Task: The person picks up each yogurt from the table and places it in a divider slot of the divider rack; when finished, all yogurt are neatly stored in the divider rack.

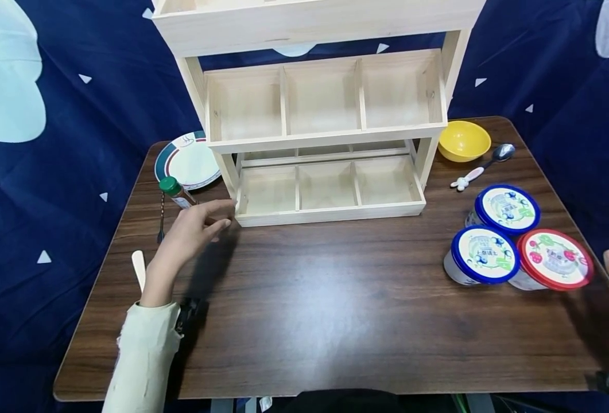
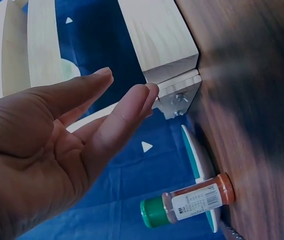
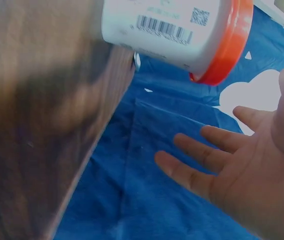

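At the left front corner of the wooden shelf (image 1: 330,215), my left hand (image 1: 187,229) has relaxed fingers with nothing between them; whether a fingertip touches the wood I cannot tell. Just beyond that hand stands a spice bottle (image 1: 177,193) with a green cap, its label facing the left wrist camera. My right hand (image 3: 262,165), partly cut off in the head view, is held with fingers spread at the table's right edge. Nearest to it is a red-lidded tub (image 1: 557,261), apart from the fingers. Two blue-lidded tubs (image 1: 486,255) stand against the red-lidded one.
Behind the spice bottle a round plate (image 1: 187,160) lies partly hidden by the shelf. A dark twisted utensil (image 1: 162,221) and a white handle (image 1: 139,268) lie left. At the back right are a yellow bowl (image 1: 464,141) and a spoon (image 1: 482,169). The shelf's lower tiers have divided compartments.
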Demonstrator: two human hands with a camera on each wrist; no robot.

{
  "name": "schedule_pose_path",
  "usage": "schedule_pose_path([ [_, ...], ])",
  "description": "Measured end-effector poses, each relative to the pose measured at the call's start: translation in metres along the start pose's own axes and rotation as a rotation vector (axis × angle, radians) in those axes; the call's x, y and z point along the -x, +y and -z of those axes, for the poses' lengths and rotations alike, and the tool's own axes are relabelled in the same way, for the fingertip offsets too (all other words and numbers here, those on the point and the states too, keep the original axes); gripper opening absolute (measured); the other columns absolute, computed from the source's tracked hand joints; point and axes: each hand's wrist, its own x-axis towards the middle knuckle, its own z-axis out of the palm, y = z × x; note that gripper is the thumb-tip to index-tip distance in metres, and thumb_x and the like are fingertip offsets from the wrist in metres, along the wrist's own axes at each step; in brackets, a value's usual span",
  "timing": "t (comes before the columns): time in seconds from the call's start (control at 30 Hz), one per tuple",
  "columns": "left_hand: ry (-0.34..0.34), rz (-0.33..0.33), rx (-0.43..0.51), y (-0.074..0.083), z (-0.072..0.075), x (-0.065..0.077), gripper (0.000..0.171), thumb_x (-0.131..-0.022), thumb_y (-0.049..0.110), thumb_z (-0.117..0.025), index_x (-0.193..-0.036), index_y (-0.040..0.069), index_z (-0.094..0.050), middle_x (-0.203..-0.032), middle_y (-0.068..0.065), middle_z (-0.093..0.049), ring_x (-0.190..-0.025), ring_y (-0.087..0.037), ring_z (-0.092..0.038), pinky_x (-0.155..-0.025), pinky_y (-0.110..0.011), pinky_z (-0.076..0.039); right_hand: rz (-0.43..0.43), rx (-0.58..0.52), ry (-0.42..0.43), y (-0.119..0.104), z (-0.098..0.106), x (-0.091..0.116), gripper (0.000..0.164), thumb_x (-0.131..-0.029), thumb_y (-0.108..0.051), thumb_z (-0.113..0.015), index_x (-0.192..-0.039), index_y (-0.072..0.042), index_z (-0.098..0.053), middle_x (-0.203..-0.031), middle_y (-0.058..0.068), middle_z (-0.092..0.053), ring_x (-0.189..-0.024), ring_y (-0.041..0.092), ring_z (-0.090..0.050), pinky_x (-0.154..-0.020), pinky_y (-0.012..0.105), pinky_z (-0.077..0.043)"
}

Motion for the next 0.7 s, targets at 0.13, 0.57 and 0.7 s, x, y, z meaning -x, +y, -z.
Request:
schedule_pose_path([
  [0.13, -0.001, 0.002, 0.052, -0.004, -0.003, 0.0, 0.046, -0.108, 0.007, -0.069, -0.153, 0.005, -0.06, -0.13, -0.029, -0.072, -0.084, -0.037, -0.08, -0.073, -0.047, -0.067, -0.028, -0.085, -0.05, 0.037, -0.008, 0.003, 0.058, -0.118, -0.031, -0.043, -0.174, -0.03, -0.028, -0.18, 0.001, -0.02, -0.164, 0.022, -0.017, -0.133, 0.036, -0.005],
  [0.57, 0.001, 0.002, 0.117, -0.012, -0.01, -0.008, 0.04, -0.107, 0.005, -0.07, -0.147, 0.002, -0.065, -0.141, -0.027, -0.067, -0.103, -0.04, -0.077, -0.078, -0.033, -0.068, -0.072, -0.251, -0.125, 0.032, -0.017, 0.013, 0.062, -0.115, -0.03, -0.049, -0.173, -0.029, -0.028, -0.175, -0.006, -0.032, -0.14, -0.001, -0.037, -0.111, 0.013, -0.035],
  [0.7, 0.001, -0.005, 0.124, -0.014, -0.011, -0.012, 0.038, -0.106, 0.004, -0.07, -0.144, 0.001, -0.067, -0.141, -0.025, -0.067, -0.104, -0.036, -0.076, -0.077, -0.023, -0.063, -0.07, -0.332, -0.154, -0.004, -0.014, 0.018, 0.064, -0.115, -0.036, -0.051, -0.174, -0.025, -0.028, -0.176, -0.004, -0.031, -0.146, 0.001, -0.031, -0.124, 0.021, -0.018],
])
